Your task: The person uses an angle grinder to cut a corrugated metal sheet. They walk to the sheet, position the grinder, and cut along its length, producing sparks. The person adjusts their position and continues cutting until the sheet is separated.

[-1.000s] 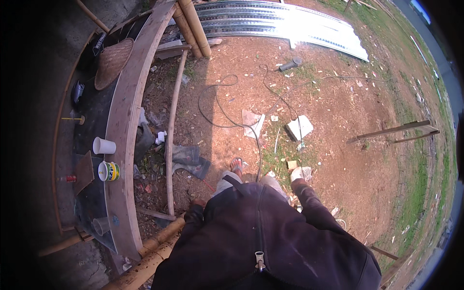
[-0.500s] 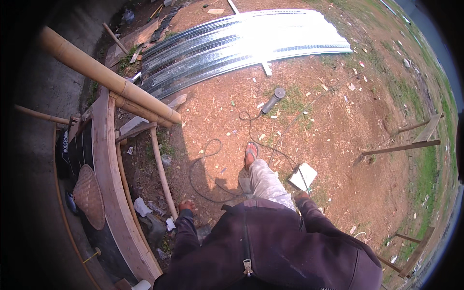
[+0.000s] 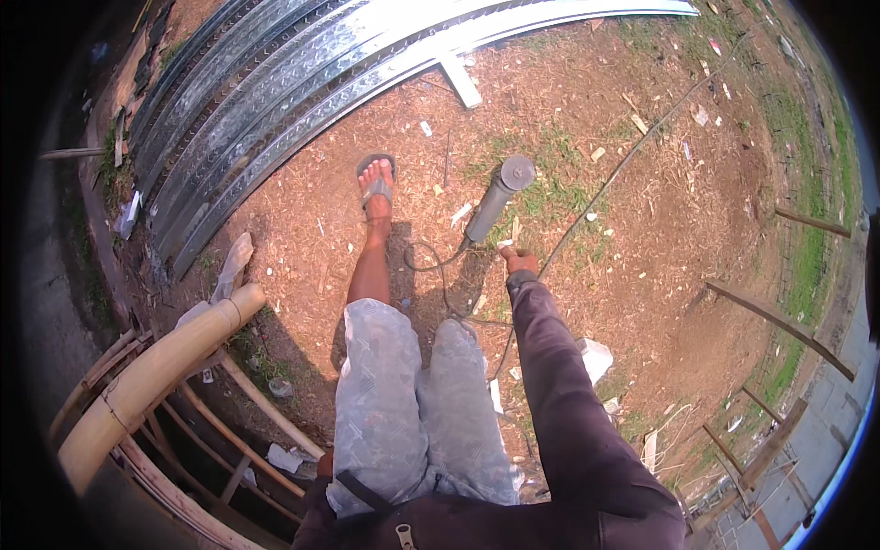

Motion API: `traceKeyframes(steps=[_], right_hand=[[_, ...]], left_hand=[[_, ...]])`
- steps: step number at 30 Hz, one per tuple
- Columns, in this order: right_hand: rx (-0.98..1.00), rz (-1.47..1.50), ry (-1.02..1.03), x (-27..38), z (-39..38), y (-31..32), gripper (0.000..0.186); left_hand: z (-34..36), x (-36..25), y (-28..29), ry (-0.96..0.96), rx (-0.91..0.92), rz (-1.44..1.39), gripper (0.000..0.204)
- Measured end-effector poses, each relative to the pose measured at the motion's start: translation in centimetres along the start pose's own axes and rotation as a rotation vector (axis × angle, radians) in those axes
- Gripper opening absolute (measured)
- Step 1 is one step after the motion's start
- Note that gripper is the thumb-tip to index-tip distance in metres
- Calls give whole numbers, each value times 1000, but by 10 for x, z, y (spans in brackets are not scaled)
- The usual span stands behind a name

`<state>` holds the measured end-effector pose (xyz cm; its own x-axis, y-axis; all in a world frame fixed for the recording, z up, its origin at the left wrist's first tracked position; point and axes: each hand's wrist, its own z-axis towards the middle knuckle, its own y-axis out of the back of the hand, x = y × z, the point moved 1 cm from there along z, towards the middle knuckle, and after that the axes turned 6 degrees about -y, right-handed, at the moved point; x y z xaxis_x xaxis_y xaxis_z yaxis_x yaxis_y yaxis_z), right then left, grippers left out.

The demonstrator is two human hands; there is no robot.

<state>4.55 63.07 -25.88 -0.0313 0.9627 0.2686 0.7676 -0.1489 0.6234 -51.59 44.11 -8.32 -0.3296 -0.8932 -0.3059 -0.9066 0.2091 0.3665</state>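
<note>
Right hand (image 3: 521,261), one: extended low over the ground, apart from the tool; finger closure cannot be told, nor whether the pale chip (image 3: 506,244) at the fingertips is pinched or lies beneath. Left hand (image 3: 325,464), one: mostly hidden beside the thigh, hold cannot be told.

Power tool (image 3: 493,203), grey, grinder-like, one: just ahead of the right hand and slightly left, round disc end pointing away, cord end nearest.

Handling note, as judged: best taken around the barrel, well behind the disc, palm from above, fingers off any switch; slack cord lifted free of hand and foot first.

Count, placed from the right hand:
- Cord (image 3: 421,269), one loop, left; whether the line running off ahead-right belongs to it cannot be told.
- Sandalled foot (image 3: 377,188), one in view, ahead-left.
- White block (image 3: 596,360), one, behind-right, past the sleeve.
- Pale batten (image 3: 460,82), one, ahead, beyond the tool.
- Ribbed metal sheeting (image 3: 247,119), far ahead-left; number of sheets unclear.
- Thick bamboo pole (image 3: 170,371), one, far left and behind.
</note>
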Motion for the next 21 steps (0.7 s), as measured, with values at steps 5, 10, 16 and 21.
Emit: traceKeyframes(steps=[5, 10, 16, 21], right_hand=[[-178, 191, -8, 61, 148, -108, 97], [-309, 128, -79, 72, 181, -101, 89], [120, 148, 58, 278, 120, -13, 70], [-109, -410, 919, 643, 69, 141, 64]], left_hand=[[109, -147, 30, -31, 34, 235, 22], [139, -215, 123, -43, 199, 496, 23], [114, -367, 118, 260, 121, 123, 25], [179, -392, 121, 120, 169, 108, 25]])
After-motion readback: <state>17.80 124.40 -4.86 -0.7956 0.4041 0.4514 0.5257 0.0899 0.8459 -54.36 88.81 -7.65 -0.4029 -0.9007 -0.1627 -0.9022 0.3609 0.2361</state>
